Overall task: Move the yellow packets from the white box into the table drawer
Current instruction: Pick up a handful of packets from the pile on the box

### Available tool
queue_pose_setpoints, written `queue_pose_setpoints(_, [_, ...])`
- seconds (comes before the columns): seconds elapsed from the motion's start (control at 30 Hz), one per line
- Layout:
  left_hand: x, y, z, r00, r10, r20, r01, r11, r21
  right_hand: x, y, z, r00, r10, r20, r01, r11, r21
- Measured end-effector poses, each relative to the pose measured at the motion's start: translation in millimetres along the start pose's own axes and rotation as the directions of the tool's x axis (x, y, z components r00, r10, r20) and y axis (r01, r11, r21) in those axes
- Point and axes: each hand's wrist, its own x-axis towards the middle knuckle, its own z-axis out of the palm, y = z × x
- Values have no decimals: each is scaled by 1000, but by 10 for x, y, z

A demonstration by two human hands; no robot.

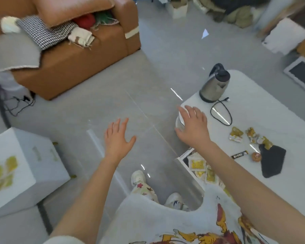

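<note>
Plainly, left hand point(119, 139), right hand point(193, 128), fingers point(117, 124) spread and empty, kettle point(215, 85), wrappers point(236, 136) on table point(253, 106), drawer point(184, 155) open

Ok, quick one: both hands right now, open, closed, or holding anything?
Left hand: open, fingers spread, holding nothing.
Right hand: open, fingers spread, holding nothing.

Single wide-angle head view, tilted steeply down past own torso. Floor point(148, 76) fills centre, white box point(48, 173) close lower left, table point(253, 106) close right, sofa point(77, 67) farther upper left.
</note>
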Motion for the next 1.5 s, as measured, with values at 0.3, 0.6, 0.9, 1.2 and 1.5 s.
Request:
queue_pose_setpoints(0.3, [-116,-1423,-876,967,-218,-133,212,976,-55,594,-1708,233,970,-233,75,238,969,-64])
queue_pose_setpoints(0.6, [-411,-2274,-1170,888,-425,-177,397,901,-174,902,-3039,626,909,-387,153,397,917,-37])
queue_pose_setpoints(0.9, [-670,-3120,-1362,724,-660,-200,610,748,-263,1283,-4279,1007,784,-555,278,574,819,14])
queue_pose_setpoints(1.2, [-546,-3841,-1672,452,-863,-227,774,505,-381,1842,-5718,1553,579,-715,393,754,653,76])
queue_pose_setpoints(1.5, [-589,-4290,-1719,136,-972,-190,839,215,-500,2257,-6822,1781,362,-797,483,882,461,100])
